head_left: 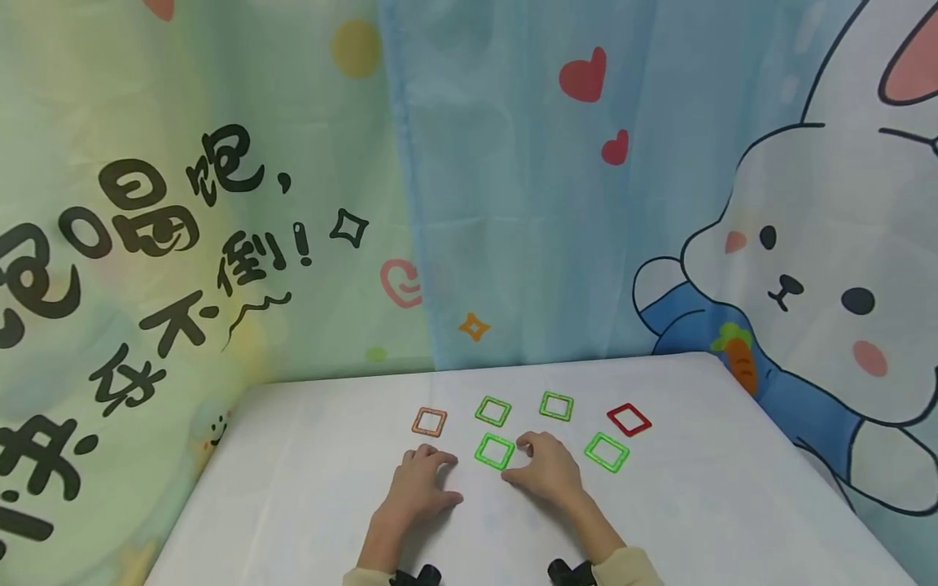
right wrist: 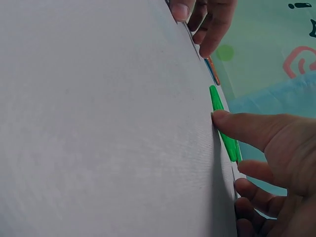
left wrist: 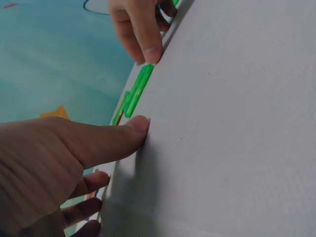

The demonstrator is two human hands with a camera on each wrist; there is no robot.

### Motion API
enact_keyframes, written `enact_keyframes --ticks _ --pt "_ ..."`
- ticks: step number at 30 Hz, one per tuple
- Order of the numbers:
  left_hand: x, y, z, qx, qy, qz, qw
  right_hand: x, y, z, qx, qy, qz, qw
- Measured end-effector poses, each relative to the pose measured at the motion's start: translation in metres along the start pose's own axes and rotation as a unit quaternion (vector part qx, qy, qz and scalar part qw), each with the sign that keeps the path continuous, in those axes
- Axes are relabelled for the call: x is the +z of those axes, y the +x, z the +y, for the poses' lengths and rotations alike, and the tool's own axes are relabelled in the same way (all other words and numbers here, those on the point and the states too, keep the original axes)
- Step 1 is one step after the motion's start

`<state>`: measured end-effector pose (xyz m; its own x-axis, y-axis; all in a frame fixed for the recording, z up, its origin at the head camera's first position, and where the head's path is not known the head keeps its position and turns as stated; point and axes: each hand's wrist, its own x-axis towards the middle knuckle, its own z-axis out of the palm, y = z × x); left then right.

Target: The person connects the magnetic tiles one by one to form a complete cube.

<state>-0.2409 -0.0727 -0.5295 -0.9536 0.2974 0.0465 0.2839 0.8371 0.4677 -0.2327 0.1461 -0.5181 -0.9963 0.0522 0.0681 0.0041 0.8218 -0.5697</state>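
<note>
A bright green square frame [head_left: 489,464] with an open middle lies on the white table in front of both hands. My right hand [head_left: 544,470] pinches its right side, index finger at the upper right corner and thumb at the lower one. In the right wrist view, the thumb overlaps the green frame [right wrist: 229,148] and the index fingertip is by its far end. My left hand [head_left: 420,488] is left of this frame and apart from it, thumb and fingers spread with nothing between them. In the left wrist view its thumb points toward the frame's near end [left wrist: 139,91].
Behind the hands lie an orange square frame [head_left: 427,433], a green frame [head_left: 488,422] and another green one [head_left: 554,417]. To the right are a red frame [head_left: 619,425] and a further green frame [head_left: 600,461]. A printed curtain [head_left: 498,203] hangs behind the white table [head_left: 293,488].
</note>
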Motion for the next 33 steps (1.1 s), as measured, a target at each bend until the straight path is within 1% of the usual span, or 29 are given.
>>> enact_keyframes --ticks 5,9,12,15,17,20,23,26,30,33 --pt "-0.003 0.003 0.0 0.022 -0.008 0.0 0.9997 0.002 0.005 0.001 -0.005 0.001 0.006 1.0" --pt "-0.006 0.005 0.001 0.03 -0.024 0.005 0.9992 0.001 0.007 0.001 -0.009 0.0 0.01 1.0" --pt "-0.009 0.007 0.0 0.036 -0.045 0.006 0.9983 0.0 0.01 0.0 -0.018 0.0 0.012 1.0" --pt "-0.012 0.011 -0.003 0.055 -0.073 0.01 0.9958 -0.002 0.011 -0.002 -0.033 0.004 0.009 0.999" --pt "-0.012 0.014 -0.004 0.072 -0.095 0.01 0.9928 -0.004 0.011 -0.002 -0.041 0.009 0.001 0.999" --pt "-0.008 0.013 -0.009 0.088 -0.118 -0.001 0.9891 -0.005 0.007 -0.001 -0.043 0.015 -0.023 0.999" --pt "-0.005 0.008 -0.013 0.086 -0.137 -0.009 0.9868 -0.001 0.003 0.0 -0.054 0.03 -0.052 0.997" --pt "-0.005 0.003 -0.016 0.085 -0.155 -0.022 0.984 0.001 -0.003 -0.001 -0.074 0.05 -0.074 0.993" --pt "-0.003 0.004 -0.013 0.081 -0.155 -0.05 0.9834 -0.003 -0.011 0.001 -0.098 0.066 -0.086 0.989" --pt "-0.001 0.005 -0.009 0.071 -0.135 -0.066 0.9862 -0.006 -0.015 0.002 -0.112 0.08 -0.093 0.986"
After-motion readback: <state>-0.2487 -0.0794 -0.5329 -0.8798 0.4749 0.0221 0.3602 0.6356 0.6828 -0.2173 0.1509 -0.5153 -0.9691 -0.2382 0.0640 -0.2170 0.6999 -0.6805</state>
